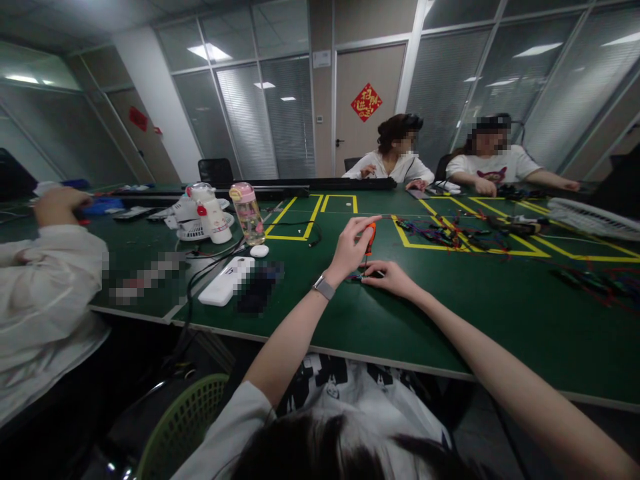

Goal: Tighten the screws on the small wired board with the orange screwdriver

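My left hand (351, 245), with a watch on its wrist, is raised over the green table (450, 313) and closed on an orange-handled tool (370, 238) held upright. Just below and to the right, my right hand (391, 275) rests on the table, its fingers pinched on a small dark part with wires (367, 274) under the tool's tip. What exactly the part is stays too small to tell.
A pile of coloured wires (453, 235) lies inside yellow tape boxes beyond my hands. To the left are a white box (225, 281), a white mouse (259, 251), a pink-lidded bottle (247, 213) and a small fan (200, 213). Two people sit across the table; another person's sleeve (45, 287) is at left.
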Tool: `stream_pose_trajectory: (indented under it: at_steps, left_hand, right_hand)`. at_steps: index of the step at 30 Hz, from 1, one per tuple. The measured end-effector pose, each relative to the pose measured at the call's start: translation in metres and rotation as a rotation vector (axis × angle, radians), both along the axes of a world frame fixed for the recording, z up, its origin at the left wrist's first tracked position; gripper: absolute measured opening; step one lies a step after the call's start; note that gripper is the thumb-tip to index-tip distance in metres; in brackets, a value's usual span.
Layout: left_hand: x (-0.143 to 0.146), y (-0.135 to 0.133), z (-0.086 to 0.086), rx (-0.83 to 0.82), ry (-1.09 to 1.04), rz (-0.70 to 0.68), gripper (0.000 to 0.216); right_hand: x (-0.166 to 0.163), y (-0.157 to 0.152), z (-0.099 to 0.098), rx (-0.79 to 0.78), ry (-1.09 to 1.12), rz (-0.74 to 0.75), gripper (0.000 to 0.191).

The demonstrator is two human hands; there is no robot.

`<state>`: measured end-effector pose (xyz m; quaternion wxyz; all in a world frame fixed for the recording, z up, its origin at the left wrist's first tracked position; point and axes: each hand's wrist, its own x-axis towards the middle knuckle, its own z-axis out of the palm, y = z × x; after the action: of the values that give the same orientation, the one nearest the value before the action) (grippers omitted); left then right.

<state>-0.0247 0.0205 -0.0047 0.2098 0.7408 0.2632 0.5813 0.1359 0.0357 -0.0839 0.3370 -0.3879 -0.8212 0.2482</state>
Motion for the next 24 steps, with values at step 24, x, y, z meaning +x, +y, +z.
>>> stream_pose_trajectory:
  at_steps: [24]
  left_hand:
    - [-0.0021, 0.0012, -0.0011, 0.029, 0.052, 0.128, 0.025]
  right_hand:
    - [0.0023, 0.0004, -0.0008, -0.014, -0.005, 0.044, 0.017]
